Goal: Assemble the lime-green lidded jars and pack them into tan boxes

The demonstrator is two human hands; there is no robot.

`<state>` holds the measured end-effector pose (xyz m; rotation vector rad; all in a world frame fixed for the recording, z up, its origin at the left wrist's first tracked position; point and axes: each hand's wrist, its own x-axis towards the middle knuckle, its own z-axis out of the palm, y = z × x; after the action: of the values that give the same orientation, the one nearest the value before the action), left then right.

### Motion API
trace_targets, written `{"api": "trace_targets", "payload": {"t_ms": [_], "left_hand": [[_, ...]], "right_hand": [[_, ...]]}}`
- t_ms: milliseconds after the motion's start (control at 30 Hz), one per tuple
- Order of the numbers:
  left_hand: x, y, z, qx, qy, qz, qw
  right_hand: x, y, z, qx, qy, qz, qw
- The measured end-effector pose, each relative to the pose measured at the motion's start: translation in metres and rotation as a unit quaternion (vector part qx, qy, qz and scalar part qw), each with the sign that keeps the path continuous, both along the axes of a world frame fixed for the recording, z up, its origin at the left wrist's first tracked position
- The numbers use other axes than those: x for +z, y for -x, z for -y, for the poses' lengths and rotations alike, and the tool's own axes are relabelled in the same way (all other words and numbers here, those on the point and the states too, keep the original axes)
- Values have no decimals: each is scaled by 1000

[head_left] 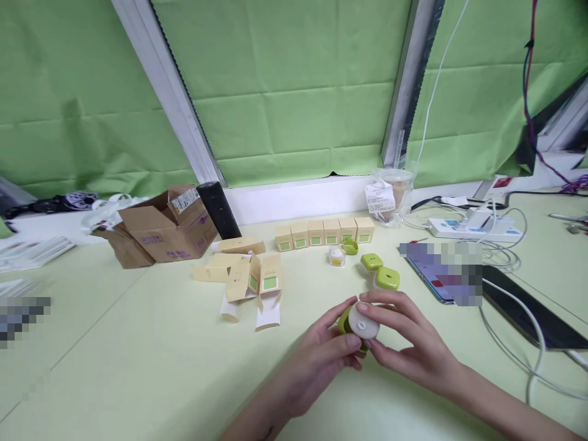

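My left hand [316, 358] is closed around a small green plastic case [342, 322]. Against the case's open side sits a white round piece [365, 324] with a small ring-shaped mark, gripped by the fingertips of my right hand [413, 343]. Whether the round piece is inside the case or just touching it, I cannot tell. Beyond my hands stand two small green-topped items [387, 278]. Farther back are a loose green cover [350, 246] and a clear-and-white piece with a yellow spot [337, 255].
Several small cream boxes [324, 233] stand in a row. Unfolded boxes [271, 282] lie left of them. At the back left are a cardboard carton [169, 226] and a black cylinder [219, 210]. On the right are a phone [436, 275], cables, a power strip [478, 228] and a bagged cup [392, 193].
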<state>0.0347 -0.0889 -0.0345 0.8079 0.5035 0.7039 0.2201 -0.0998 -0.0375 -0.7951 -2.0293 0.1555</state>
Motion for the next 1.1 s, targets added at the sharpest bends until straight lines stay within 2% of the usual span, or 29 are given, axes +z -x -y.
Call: {"api": "trace_targets", "payload": {"t_ms": [133, 233, 433, 567, 733, 900, 1100], "left_hand": [[-1, 1, -1, 3, 13, 19, 1000], [0, 0, 0, 16, -1, 12, 1000], [4, -7, 2, 87, -91, -140, 982], [9, -5, 0, 43, -85, -153, 984], [3, 1, -2, -17, -78, -59, 995], [-2, 2, 0, -13, -85, -76, 993], [0, -2, 2, 14, -142, -116, 983]], "right_hand": [[-1, -3, 1, 0, -7, -12, 1000], [1, -3, -2, -8, -37, 41, 998], [4, 3, 0, -18, -68, 116, 991], [8, 2, 0, -10, -73, 121, 990], [9, 1, -2, -19, -64, 122, 990], [9, 3, 0, -4, -44, 157, 987], [11, -1, -1, 35, 14, 134, 990]]}}
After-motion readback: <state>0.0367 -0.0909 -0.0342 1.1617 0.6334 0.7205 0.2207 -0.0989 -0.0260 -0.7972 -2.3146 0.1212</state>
